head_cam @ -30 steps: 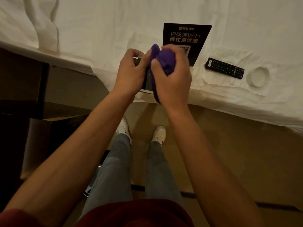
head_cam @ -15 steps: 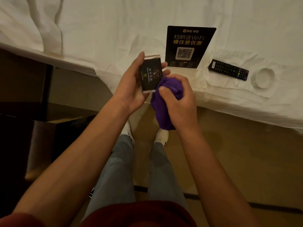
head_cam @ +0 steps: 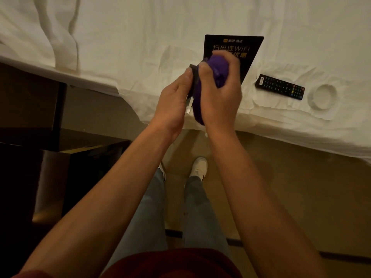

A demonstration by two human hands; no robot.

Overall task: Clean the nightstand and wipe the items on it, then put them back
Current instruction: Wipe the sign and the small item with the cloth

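Note:
My left hand (head_cam: 172,103) holds a small black card (head_cam: 192,81) by its edge, just above the edge of the bed. My right hand (head_cam: 219,97) grips a bunched purple cloth (head_cam: 217,72) and presses it against the card's face, hiding most of it. On the white bed sheet (head_cam: 140,47) behind my hands lies a black WiFi sign (head_cam: 249,49), partly covered by the cloth. A black remote control (head_cam: 280,89) lies to its right. A round white ashtray (head_cam: 322,96) sits further right.
The dark nightstand (head_cam: 40,167) stands at the left, below the bed edge. Tan floor (head_cam: 291,187) spreads under me, with my legs and white shoes (head_cam: 198,167) in the middle.
Half a second ago the cloth hung below the card and the card's face showed. Now my right hand has brought the cloth up over the card, covering it.

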